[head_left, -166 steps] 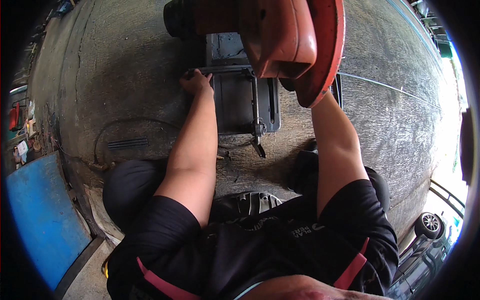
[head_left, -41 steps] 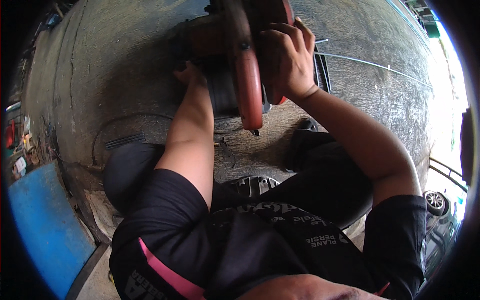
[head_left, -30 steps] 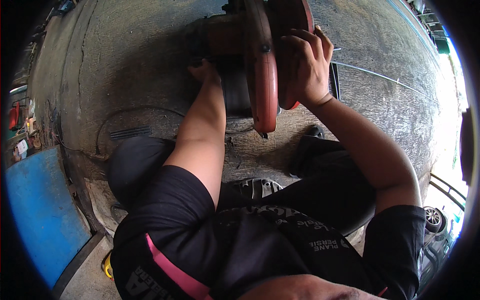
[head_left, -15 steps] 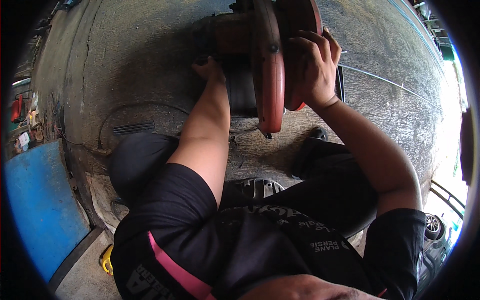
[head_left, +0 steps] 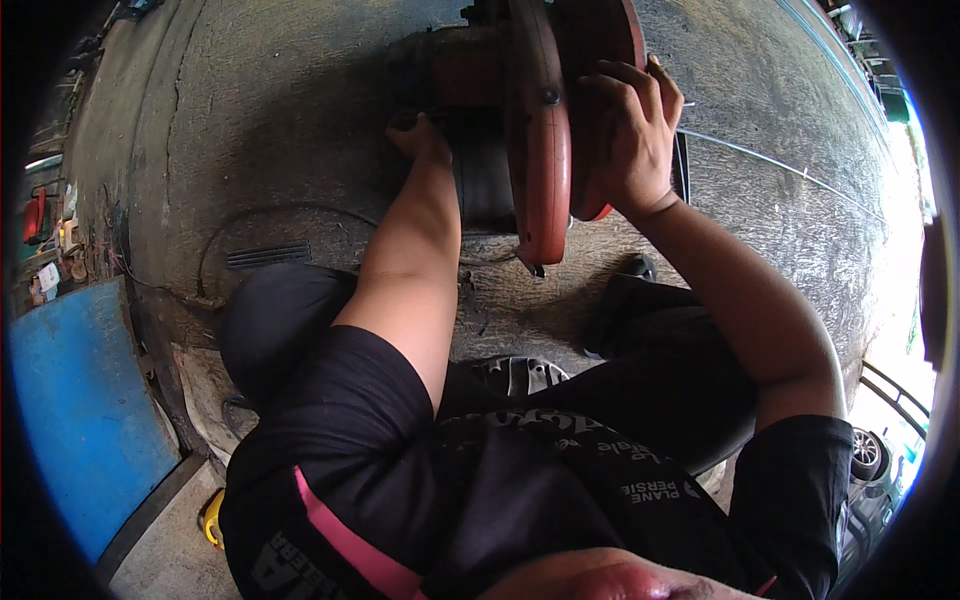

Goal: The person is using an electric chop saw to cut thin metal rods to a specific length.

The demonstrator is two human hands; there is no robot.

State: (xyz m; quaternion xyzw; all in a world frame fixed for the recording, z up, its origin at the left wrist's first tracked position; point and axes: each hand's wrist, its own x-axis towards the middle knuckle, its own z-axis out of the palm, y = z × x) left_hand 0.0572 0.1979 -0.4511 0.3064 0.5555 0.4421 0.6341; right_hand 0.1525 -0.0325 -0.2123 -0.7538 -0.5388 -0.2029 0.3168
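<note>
A cut-off saw with a worn red guard (head_left: 546, 185) stands on the concrete before me, its upper part cut off by the picture's top edge. Beside the guard, on its right, is a round reddish disc cover (head_left: 626, 30). My right hand (head_left: 640, 130) lies against that cover with its fingers bent over it; the thumb is hidden. To the left of the guard, my left hand (head_left: 420, 138) reaches low beside the saw's dark base (head_left: 484, 180). Its fingers are closed at a small dark part in shadow, which I cannot make out.
A dark cable (head_left: 290, 207) curves over the floor past a slotted drain grate (head_left: 268, 256). One thin metal rod (head_left: 770, 160) extends right of the saw. At left are a blue panel (head_left: 85, 420) and a yellow object (head_left: 212, 520). My shoe (head_left: 632, 275) is near the saw.
The saw's guard appears a few pixels further right. Both hands keep their places on the saw.
</note>
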